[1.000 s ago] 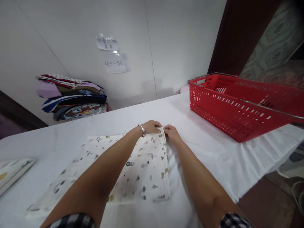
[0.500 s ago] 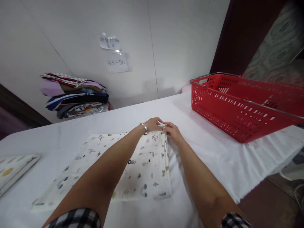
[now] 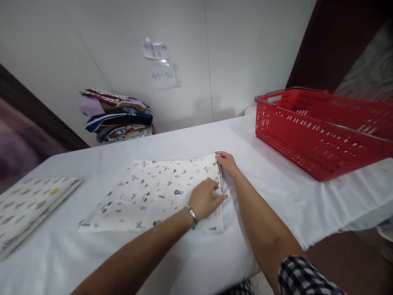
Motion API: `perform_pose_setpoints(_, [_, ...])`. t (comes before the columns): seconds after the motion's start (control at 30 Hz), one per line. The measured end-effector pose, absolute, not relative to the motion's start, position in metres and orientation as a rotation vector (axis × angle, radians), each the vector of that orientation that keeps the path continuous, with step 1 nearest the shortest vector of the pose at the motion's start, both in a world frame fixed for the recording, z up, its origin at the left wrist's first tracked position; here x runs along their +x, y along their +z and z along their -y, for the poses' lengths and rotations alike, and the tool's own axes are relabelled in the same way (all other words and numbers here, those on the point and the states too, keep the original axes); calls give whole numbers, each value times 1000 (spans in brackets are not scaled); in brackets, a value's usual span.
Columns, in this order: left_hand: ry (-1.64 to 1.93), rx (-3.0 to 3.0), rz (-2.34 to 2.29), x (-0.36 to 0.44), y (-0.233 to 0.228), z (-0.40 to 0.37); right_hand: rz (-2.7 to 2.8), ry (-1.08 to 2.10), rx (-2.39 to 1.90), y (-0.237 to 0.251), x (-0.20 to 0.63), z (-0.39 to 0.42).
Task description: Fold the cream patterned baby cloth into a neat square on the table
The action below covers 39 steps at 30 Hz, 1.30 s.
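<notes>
Your printed cloth (image 3: 159, 184) lay flat on the white-covered counter (image 3: 242, 139), in front of you, with several layers stacked along its right edge. Your right hand (image 3: 226, 162) was at the cloth's far right corner, fingertips on it; whether that grip was clenched on the fabric could not be told. Your left hand (image 3: 204, 199) was over the right edge, nearer to you, its grip released, thumb and fingers apart; contact with the fabric could not be confirmed. You wore a bracelet (image 3: 192, 216) on the left wrist. A second folded cloth (image 3: 37, 198) lay to the left, apart from the first. A red basket (image 3: 307, 141) stood at the right, and a pile of folded fabrics (image 3: 119, 123) was by the wall at the far left.
</notes>
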<state>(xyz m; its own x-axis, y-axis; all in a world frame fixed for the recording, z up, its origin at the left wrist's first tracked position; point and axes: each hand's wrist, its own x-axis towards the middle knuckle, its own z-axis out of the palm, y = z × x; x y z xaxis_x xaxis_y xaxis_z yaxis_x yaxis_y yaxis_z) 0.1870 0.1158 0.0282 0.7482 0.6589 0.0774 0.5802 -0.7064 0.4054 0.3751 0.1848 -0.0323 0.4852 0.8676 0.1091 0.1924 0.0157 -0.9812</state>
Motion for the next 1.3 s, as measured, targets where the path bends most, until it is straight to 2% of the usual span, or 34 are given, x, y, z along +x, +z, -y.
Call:
perform_pose_setpoints(0.17, [364, 2685, -1040, 183, 9, -65, 1125, 601, -1551, -29, 377, -183])
perform_pose_setpoints(0.4, [401, 2582, -1263, 174, 7, -55, 1015, 600, -1604, -23, 377, -186])
perform_pose_setpoints(0.6, [404, 2447, -1368, 149, 14, -44, 801, 821, -1384, 12, 364, -171])
perform_pose_setpoints(0.97, [341, 2459, -1424, 141, 12, -6, 765, 770, -1415, 59, 349, -111])
perform_pose_setpoints(1.1, [344, 2484, -1427, 102, 32, 11, 918, 772, -1449, 91, 348, -74])
perform_pose_setpoints(1.3, [322, 2269, -1627, 3, 64, 41, 1250, 1037, -1512, 108, 317, 3])
